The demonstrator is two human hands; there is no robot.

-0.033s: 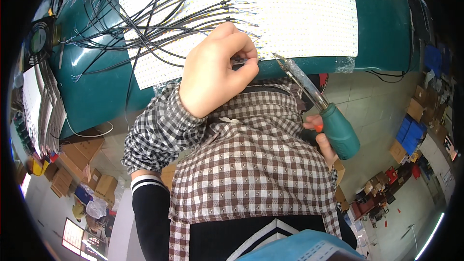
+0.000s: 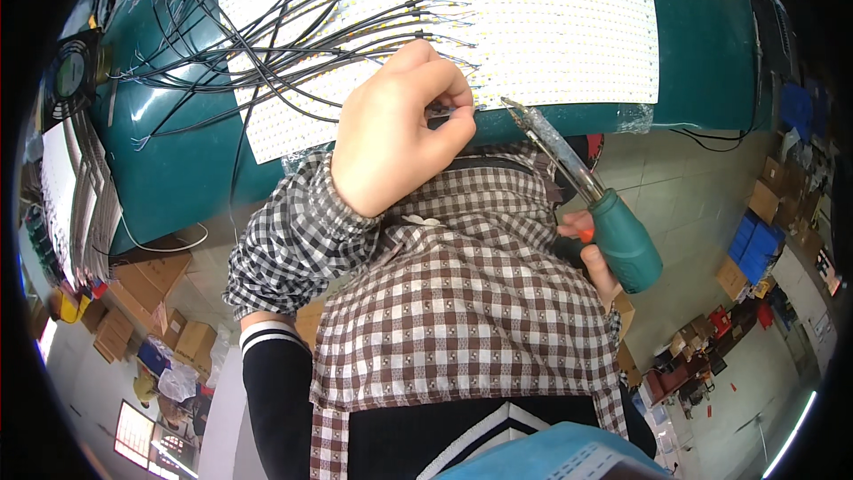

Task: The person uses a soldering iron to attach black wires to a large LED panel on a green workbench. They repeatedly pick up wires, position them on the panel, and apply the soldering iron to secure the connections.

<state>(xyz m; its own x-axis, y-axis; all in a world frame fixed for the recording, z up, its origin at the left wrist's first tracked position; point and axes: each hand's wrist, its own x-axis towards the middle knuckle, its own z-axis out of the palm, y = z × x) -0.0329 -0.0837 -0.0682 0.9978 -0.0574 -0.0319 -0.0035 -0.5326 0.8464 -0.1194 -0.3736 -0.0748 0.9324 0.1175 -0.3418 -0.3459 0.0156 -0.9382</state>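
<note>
My left hand (image 2: 400, 129) is over the near edge of a white panel (image 2: 569, 36) dotted with rows of small yellowish chips. Its thumb and forefinger pinch the end of a black cable (image 2: 306, 111), mostly hidden under the hand; thin wires show just past the fingertips. My right hand (image 2: 597, 262), partly hidden, grips a soldering iron (image 2: 626, 244) by its green handle. The iron slants up and left, its tip by the panel's near edge, a little right of my left fingertips. Several more black cables (image 2: 338, 36) lie across the panel, their stripped ends in a column.
The panel lies on a green-topped table (image 2: 702, 53). At the left stand a small fan (image 2: 73, 78) and a stack of white sheets (image 2: 75, 196). Clear tape (image 2: 634, 118) sticks to the table edge. Cardboard boxes (image 2: 191, 342) are on the floor.
</note>
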